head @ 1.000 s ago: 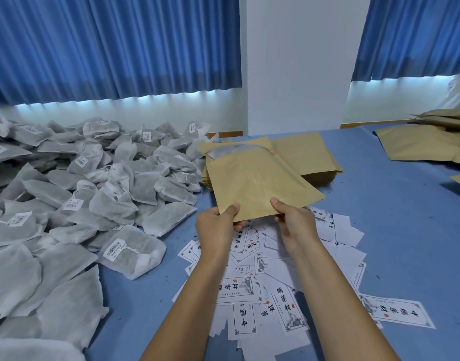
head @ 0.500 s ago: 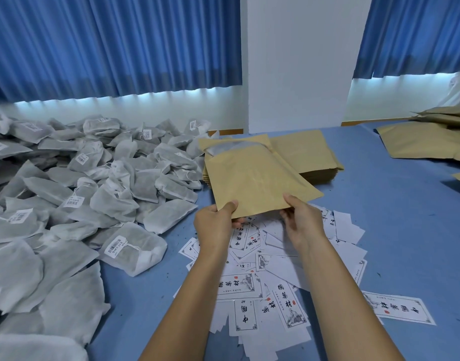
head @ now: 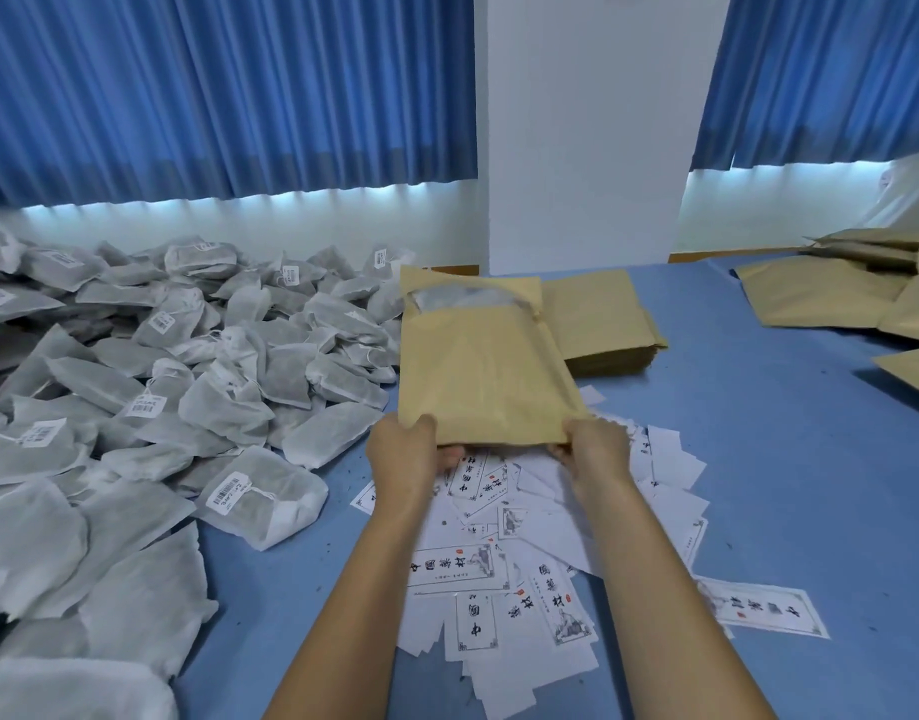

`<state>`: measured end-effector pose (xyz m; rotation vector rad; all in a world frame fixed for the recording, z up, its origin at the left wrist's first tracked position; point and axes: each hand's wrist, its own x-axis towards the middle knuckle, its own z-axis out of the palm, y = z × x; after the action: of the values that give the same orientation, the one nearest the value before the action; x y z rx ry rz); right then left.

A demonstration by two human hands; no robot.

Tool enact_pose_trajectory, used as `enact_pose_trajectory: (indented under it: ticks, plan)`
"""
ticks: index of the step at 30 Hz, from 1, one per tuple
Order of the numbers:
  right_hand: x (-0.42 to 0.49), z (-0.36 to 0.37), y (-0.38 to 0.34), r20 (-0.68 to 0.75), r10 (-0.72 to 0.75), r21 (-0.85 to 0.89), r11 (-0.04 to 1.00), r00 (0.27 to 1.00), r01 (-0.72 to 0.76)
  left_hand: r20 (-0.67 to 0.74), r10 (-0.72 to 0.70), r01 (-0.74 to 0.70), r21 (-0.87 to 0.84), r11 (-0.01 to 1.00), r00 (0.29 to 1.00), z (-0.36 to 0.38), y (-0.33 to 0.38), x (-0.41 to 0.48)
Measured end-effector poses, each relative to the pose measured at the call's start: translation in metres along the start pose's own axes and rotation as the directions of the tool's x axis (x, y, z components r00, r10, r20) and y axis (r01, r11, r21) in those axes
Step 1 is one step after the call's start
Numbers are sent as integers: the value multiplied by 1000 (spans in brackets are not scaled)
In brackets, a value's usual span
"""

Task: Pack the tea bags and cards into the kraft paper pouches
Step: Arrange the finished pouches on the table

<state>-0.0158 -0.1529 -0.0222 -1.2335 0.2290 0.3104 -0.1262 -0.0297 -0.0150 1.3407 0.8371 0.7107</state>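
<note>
Pouch: kraft pouch point(head: 478, 371) was held centre frame above the cards point(head: 524, 553); grey showed at its far window, probably a tea bag inside.
Left hand point(head: 410, 454): pinched the near left corner.
Right hand point(head: 595, 449): pinched the near right corner.
Done: pouches at upper right point(head: 836, 298), likely packed.
Remaining: large tea bag pile point(head: 187, 387) at left and the flat pouch stack point(head: 602, 324) behind; mostly undone.

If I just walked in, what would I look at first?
Probably the brown pouch in the middle, which the left hand and right hand hold by its near edge. To the left lies a huge heap of white tea bags, and printed cards are scattered under the arms.
</note>
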Motion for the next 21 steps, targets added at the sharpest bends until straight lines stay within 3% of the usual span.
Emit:
enact_pose_trajectory:
  ticks: [3, 7, 11, 15, 21]
  plan:
    - [-15, -8, -5, 97, -122, -168, 976, 988, 137, 43, -6, 6, 5, 1000, 999, -2, -2, -3]
    - [-25, -38, -28, 149, -228, -200, 946, 962, 255, 102, 82, -85, 24, 996, 991, 14, 16, -9]
    - [-34, -87, -53, 35, -330, -161, 930, 943, 331, 232, 75, -66, -47, 997, 970, 57, 36, -38]
    - [-35, -143, -72, -144, -339, -25, 941, 930, 339, 359, 74, -65, -36, 997, 930, 109, 37, -70]
    - [-30, -221, -84, -311, -300, -4, 949, 902, 315, 423, 2, -55, 113, 992, 906, 179, 14, -107]
